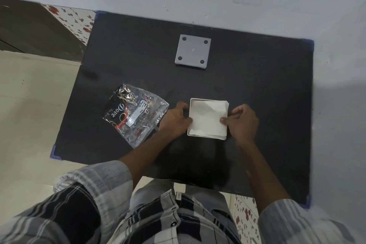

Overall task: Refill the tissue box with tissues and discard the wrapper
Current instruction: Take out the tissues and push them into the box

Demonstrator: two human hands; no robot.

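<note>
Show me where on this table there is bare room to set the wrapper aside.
The table's right side, beyond the right hand, is bare. So is the far left corner, left of the grey lid. The near middle is crowded: wrapper, left hand and tissue box sit side by side, with both forearms behind them.

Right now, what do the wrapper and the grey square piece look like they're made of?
Wrapper: thin clear plastic film, glossy; it crinkles, glints, and the table shows through around the print. Grey square piece: probably rigid moulded plastic, matte, with crisp edges and four round corner spots.
</note>
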